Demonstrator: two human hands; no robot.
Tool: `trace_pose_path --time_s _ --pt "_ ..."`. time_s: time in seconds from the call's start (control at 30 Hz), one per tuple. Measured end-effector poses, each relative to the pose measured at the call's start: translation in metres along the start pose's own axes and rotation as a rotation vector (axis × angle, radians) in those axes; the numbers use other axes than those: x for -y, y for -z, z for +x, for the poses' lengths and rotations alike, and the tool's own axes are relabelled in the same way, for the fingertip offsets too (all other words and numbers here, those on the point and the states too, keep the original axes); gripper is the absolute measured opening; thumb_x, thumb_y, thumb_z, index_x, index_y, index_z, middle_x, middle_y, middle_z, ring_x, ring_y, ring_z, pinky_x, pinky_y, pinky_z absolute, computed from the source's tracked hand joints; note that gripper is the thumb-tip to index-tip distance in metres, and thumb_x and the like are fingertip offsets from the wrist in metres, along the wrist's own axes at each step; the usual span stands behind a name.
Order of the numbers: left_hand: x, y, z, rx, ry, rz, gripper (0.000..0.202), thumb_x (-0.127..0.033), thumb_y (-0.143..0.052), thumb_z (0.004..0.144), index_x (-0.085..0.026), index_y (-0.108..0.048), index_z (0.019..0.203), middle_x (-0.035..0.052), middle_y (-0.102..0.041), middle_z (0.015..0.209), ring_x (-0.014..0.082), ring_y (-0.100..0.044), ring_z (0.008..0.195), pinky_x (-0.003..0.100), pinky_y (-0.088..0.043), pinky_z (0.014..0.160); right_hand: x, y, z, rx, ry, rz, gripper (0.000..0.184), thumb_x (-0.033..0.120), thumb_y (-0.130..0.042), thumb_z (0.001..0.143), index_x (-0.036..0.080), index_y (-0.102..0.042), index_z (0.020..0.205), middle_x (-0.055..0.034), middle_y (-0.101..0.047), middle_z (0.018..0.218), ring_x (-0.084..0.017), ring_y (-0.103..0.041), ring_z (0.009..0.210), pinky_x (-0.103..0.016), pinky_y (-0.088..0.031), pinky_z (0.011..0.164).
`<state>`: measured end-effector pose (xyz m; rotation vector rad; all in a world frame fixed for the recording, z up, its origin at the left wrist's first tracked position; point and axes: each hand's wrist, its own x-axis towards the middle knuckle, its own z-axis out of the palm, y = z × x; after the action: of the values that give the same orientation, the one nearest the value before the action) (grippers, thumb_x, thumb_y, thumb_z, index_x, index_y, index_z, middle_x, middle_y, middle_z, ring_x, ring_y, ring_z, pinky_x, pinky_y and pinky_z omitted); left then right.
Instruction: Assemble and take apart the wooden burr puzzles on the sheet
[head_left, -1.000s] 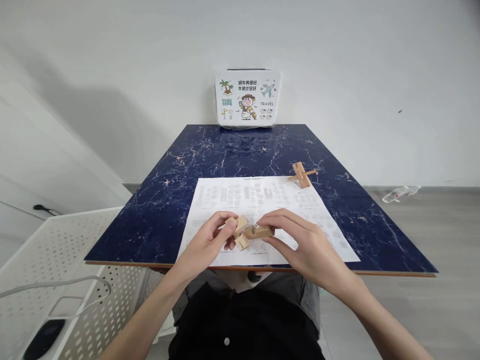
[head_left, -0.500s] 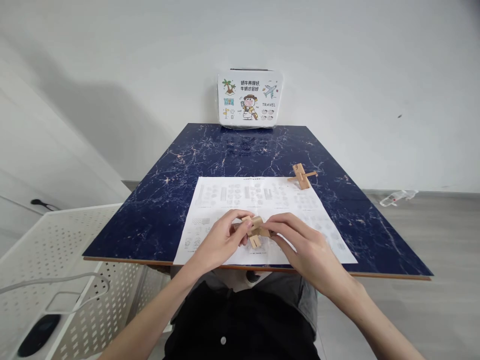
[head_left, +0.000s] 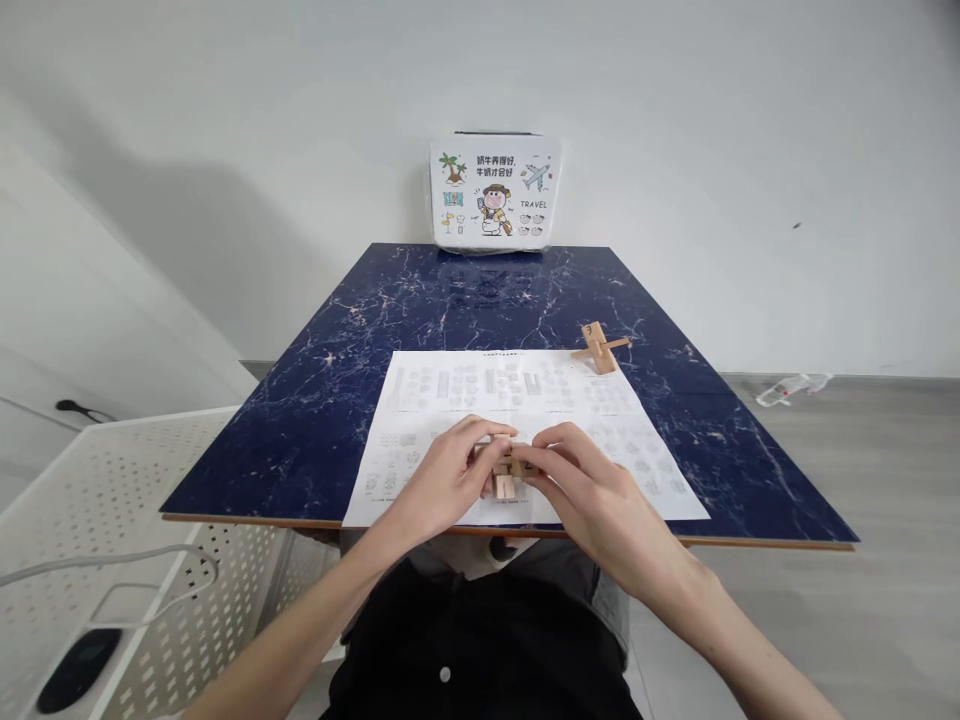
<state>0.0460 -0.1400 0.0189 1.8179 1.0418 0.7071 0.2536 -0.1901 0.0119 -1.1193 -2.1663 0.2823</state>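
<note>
Your left hand (head_left: 454, 466) has moved in toward your right hand (head_left: 596, 485), narrowing the gap between them. The right block (head_left: 527, 467), pinched there, now shows less of its length. The left block (head_left: 505, 487), slanting before, now points nearly straight toward you below the grip.

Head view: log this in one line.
left hand: holding wooden pieces; right hand: gripping them too; printed sheet: below hands; blue table: under sheet

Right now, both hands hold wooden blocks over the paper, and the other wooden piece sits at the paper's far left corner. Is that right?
Not quite: the head view shows the other wooden piece at the far right corner of the paper. The left hand and right hand do hold wooden blocks over it.
</note>
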Motion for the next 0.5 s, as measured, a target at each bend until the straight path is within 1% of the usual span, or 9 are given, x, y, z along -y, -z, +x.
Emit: trace_pose_path --time_s 0.1,0.2,0.27,0.33,0.37,0.4,0.43,0.5 --pt "-0.001 0.002 0.001 0.023 -0.017 0.01 0.04 -0.049 -0.043 0.11 -0.02 -0.069 0.12 0.0074 -0.065 0.117 0.0119 -0.062 0.066 0.031 -0.053 0.068 -0.001 -0.002 0.002 0.012 -0.074 0.034 0.029 0.014 -0.049 0.106 0.023 -0.065 0.13 -0.0116 -0.062 0.117 -0.022 -0.072 0.084 -0.033 -0.062 0.068" --pt "0.0 0.005 0.001 0.081 -0.013 -0.081 0.042 -0.049 -0.042 0.109 -0.02 -0.065 0.129 0.0094 -0.065 0.12 0.013 -0.063 0.071 0.032 -0.055 0.072 -0.003 -0.002 0.005 -0.055 -0.129 0.125 0.021 0.015 -0.055 0.104 0.023 -0.069 0.119 -0.0096 -0.064 0.114 -0.022 -0.074 0.087 -0.034 -0.064 0.073" --pt "0.002 0.006 -0.002 0.101 0.005 -0.182 0.044 -0.047 -0.055 0.105 -0.023 -0.057 0.141 0.01 -0.065 0.125 0.0161 -0.069 0.084 0.033 -0.057 0.079 -0.005 -0.001 0.007 -0.097 -0.156 0.199 0.018 0.017 -0.06 0.102 0.023 -0.069 0.116 -0.0083 -0.065 0.113 -0.021 -0.075 0.088 -0.035 -0.065 0.079" --pt "0.006 0.005 -0.005 0.099 0.015 -0.239 0.064 -0.042 -0.074 0.093 -0.027 -0.047 0.149 0.0101 -0.065 0.132 0.0217 -0.071 0.103 0.036 -0.057 0.088 -0.007 -0.001 0.007 -0.113 -0.183 0.266 0.017 0.019 -0.064 0.101 0.024 -0.07 0.115 -0.0073 -0.065 0.113 -0.02 -0.076 0.088 -0.036 -0.066 0.083" --pt "0.008 0.005 -0.007 0.09 0.016 -0.23 0.074 -0.039 -0.082 0.086 -0.029 -0.045 0.149 0.0101 -0.064 0.135 0.0242 -0.07 0.11 0.037 -0.057 0.092 -0.008 -0.001 0.007 -0.111 -0.194 0.289 0.016 0.019 -0.065 0.1 0.025 -0.07 0.115 -0.0068 -0.065 0.113 -0.02 -0.076 0.088 -0.036 -0.066 0.084" --pt "0.01 0.004 -0.008 0.076 0.015 -0.197 0.079 -0.038 -0.087 0.081 -0.029 -0.046 0.148 0.01 -0.064 0.137 0.0257 -0.069 0.113 0.038 -0.057 0.093 -0.009 -0.001 0.006 -0.104 -0.204 0.304 0.017 0.02 -0.066 0.1 0.025 -0.071 0.115 -0.0066 -0.065 0.113 -0.02 -0.076 0.088 -0.037 -0.066 0.085" --pt "0.012 0.003 -0.009 0.061 0.014 -0.147 0.079 -0.038 -0.089 0.078 -0.029 -0.049 0.145 0.0097 -0.065 0.137 0.0265 -0.069 0.113 0.038 -0.057 0.093 -0.01 -0.002 0.006 -0.096 -0.212 0.313 0.017 0.02 -0.065 0.1 0.025 -0.071 0.115 -0.0065 -0.065 0.113 -0.02 -0.076 0.089 -0.037 -0.066 0.085" --pt "0.015 0.002 -0.01 0.027 0.006 -0.043 0.073 -0.042 -0.089 0.077 -0.028 -0.054 0.14 0.0087 -0.067 0.133 0.0263 -0.069 0.109 0.038 -0.056 0.09 -0.011 -0.004 0.004 -0.084 -0.224 0.319 0.018 0.019 -0.064 0.1 0.025 -0.07 0.116 -0.007 -0.065 0.114 -0.021 -0.076 0.09 -0.039 -0.066 0.086"
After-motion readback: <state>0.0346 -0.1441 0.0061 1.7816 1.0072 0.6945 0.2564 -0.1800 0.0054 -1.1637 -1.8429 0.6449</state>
